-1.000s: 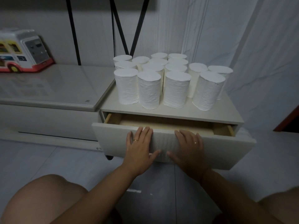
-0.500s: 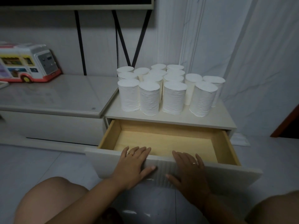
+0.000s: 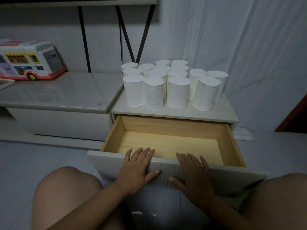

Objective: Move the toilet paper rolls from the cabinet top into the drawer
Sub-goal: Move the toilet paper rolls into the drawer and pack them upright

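Several white toilet paper rolls (image 3: 177,92) stand upright in a tight cluster on the cream cabinet top (image 3: 221,112). Below it the drawer (image 3: 232,146) is pulled far out, its light wooden inside bare. My left hand (image 3: 137,166) lies flat on the drawer's white front panel, fingers hooked over its top edge. My right hand (image 3: 192,173) rests the same way just to the right, thumb spread on the ribbed front. Both hands hold the drawer front and no roll.
A low grey-topped unit (image 3: 58,93) adjoins the cabinet on the left, with a toy bus (image 3: 29,62) at its back. White wall panels rise behind and to the right. My bare knees frame the bottom of the view over a pale tiled floor (image 3: 33,156).
Both hands have pulled the drawer from nearly closed to wide open, towards me. The rolls have not moved.
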